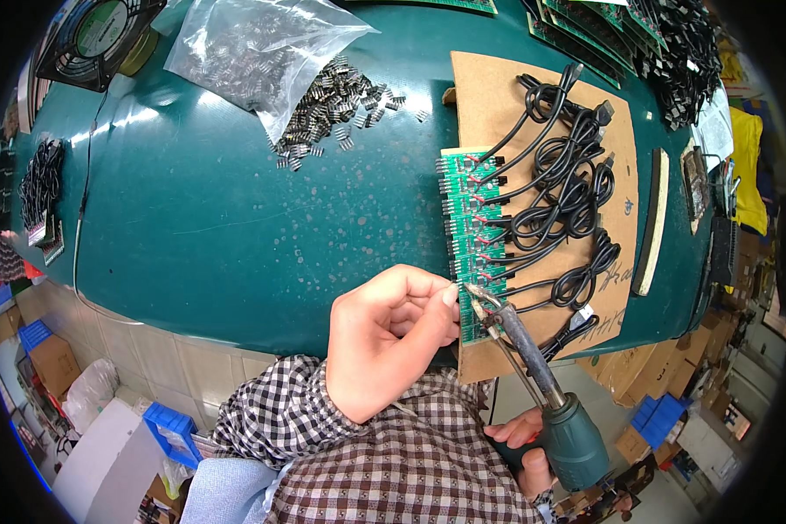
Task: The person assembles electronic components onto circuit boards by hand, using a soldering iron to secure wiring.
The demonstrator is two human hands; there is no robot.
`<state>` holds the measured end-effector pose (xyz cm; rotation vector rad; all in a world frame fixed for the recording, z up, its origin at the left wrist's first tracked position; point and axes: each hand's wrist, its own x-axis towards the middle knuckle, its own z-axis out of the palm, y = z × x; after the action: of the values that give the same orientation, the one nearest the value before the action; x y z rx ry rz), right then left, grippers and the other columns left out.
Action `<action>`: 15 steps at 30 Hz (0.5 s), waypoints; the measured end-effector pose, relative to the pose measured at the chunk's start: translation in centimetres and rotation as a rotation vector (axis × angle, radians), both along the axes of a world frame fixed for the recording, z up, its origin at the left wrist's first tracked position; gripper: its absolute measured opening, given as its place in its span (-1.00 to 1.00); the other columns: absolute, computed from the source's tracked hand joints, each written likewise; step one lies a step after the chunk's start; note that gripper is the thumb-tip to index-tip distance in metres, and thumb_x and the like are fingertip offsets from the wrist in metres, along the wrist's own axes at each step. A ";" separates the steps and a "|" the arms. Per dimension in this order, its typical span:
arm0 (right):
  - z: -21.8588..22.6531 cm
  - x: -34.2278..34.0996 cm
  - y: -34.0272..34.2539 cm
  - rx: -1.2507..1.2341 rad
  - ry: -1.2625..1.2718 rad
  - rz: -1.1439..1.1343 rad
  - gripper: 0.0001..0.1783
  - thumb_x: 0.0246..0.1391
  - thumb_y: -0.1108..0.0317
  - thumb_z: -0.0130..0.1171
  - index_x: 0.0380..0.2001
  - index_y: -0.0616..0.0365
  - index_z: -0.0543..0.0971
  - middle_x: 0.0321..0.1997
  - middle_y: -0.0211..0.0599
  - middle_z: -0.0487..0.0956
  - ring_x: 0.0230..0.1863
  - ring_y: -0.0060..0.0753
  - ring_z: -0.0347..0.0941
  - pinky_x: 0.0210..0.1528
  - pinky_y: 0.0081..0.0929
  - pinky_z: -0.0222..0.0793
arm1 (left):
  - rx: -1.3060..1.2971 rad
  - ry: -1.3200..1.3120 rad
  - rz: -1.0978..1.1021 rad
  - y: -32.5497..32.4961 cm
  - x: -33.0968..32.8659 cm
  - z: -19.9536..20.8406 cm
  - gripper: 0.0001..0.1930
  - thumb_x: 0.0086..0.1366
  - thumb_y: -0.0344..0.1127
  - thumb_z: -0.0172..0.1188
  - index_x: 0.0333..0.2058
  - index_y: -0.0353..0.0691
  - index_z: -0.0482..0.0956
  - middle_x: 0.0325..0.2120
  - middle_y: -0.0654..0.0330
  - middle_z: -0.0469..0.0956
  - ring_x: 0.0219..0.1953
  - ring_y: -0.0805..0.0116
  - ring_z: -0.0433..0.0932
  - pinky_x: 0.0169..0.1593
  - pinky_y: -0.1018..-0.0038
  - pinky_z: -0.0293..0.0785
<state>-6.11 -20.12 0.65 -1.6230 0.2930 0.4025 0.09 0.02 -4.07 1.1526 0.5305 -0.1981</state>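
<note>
My left hand [384,336] is closed in a pinch at the left edge of a green circuit board strip [468,218]. What its fingertips hold, if anything, is hidden or too small to name. My right hand [522,441] is wrapped round the grip of a soldering iron [533,358], partly behind its green body. A thin tube runs alongside the metal barrel. The iron's tip meets the lower part of the board, close to my left fingertips. Small metal-pinned connectors line the board's left edge. Coiled black cables [576,201] run from its right side.
Brown cardboard [498,96] lies under the board and cables. A clear plastic bag [244,61] and a pile of small pin connectors [332,109] lie at the back. A fan [96,39] stands far left; more circuit boards [585,39] and black cables [683,70] are stacked far right.
</note>
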 end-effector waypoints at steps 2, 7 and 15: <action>0.0 0.1 0.3 -0.007 -0.004 -0.006 -0.46 -0.07 -0.03 0.11 -0.47 0.34 0.31 -0.56 -0.19 0.34 -0.49 -0.33 0.39 -0.31 -0.20 0.49 | 0.001 -0.002 -0.005 0.0 -0.1 -0.1 -0.89 0.20 -0.45 0.02 -0.35 -0.38 0.42 -0.51 0.13 0.52 -0.48 0.46 0.53 -0.40 0.59 0.50; -0.1 0.0 0.1 0.009 -0.018 -0.010 -0.46 -0.06 -0.01 0.10 -0.44 0.36 0.31 -0.55 -0.18 0.33 -0.48 -0.32 0.39 -0.32 -0.21 0.50 | -0.009 0.010 -0.010 0.0 0.0 -0.3 -0.90 0.20 -0.45 0.02 -0.35 -0.38 0.42 -0.52 0.13 0.52 -0.49 0.46 0.53 -0.41 0.60 0.50; 0.1 0.2 0.9 -0.015 -0.063 -0.090 -0.44 -0.05 -0.01 0.10 -0.36 0.38 0.29 -0.55 -0.19 0.33 -0.50 -0.35 0.38 -0.33 -0.24 0.51 | 0.009 0.000 -0.004 0.1 0.2 -0.3 -0.90 0.20 -0.45 0.03 -0.36 -0.38 0.42 -0.52 0.14 0.51 -0.49 0.46 0.53 -0.42 0.59 0.50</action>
<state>-5.93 -19.25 0.71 -1.6275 0.3205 0.2811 0.27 0.14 -4.33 1.1622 0.5293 -0.1995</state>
